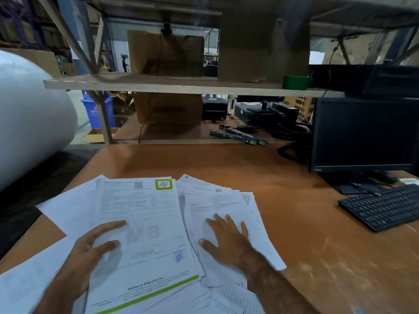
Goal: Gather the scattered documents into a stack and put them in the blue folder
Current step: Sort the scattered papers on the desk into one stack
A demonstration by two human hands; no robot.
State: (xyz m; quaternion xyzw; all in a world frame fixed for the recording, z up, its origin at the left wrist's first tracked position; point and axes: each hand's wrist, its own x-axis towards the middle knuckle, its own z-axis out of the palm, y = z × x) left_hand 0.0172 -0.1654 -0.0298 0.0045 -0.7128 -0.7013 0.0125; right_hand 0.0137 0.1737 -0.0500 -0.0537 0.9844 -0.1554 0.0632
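Note:
Several white printed documents lie fanned out on the near left part of the brown desk (306,223). The top sheet (145,211) carries a green logo and a green stripe along its bottom edge. My left hand (90,248) rests on that sheet's left side with spread fingers. My right hand (226,236) lies flat with straight fingers on a second overlapping pile of papers (217,200) to the right. More loose sheets (68,211) stick out to the left and under my arms. No blue folder is in view.
A black keyboard (385,207) and a dark monitor (362,134) stand at the right. A big white roll (29,114) fills the left side. A wooden shelf (181,86) with cardboard boxes and a green tape roll (295,82) spans overhead behind the desk.

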